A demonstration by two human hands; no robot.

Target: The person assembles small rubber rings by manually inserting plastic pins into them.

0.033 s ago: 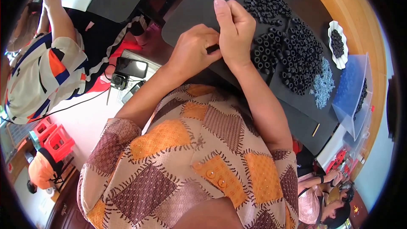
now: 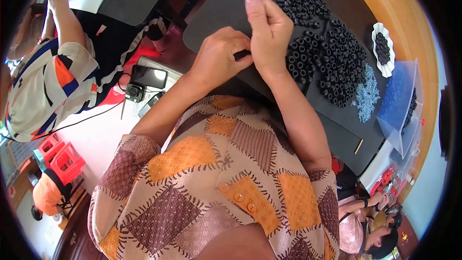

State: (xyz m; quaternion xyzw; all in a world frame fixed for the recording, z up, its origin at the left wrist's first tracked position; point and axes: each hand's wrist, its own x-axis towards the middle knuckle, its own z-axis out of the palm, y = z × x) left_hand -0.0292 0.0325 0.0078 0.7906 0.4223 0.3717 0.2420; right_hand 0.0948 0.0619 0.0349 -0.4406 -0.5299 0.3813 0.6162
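In front of my chest, my left hand (image 2: pixel 222 58) is closed, thumb and fingers bent together. A small dark patch shows between them, possibly a black piece, but I cannot tell its shape. My right hand (image 2: pixel 269 36) touches its fingertips, curled into a fist with the thumb extended away from me. Whatever it grips is hidden behind the fingers. Right of my right hand, black ring-shaped pieces (image 2: pixel 339 62) lie heaped on the dark mat (image 2: pixel 216 12). Smaller black pieces (image 2: pixel 301 5) form a pile farther back.
Small clear-blue pieces (image 2: pixel 366 94) lie beside the rings. A white scalloped dish (image 2: pixel 389 70) holds black pieces. A translucent plastic bin (image 2: pixel 392 106) stands at the right, and a short yellow stick (image 2: pixel 358 146) lies near the mat's edge. Another person (image 2: pixel 53 77) sits at my left.
My right hand has shifted slightly to the right and farther away. The dark patch between the left fingers shows less than before.
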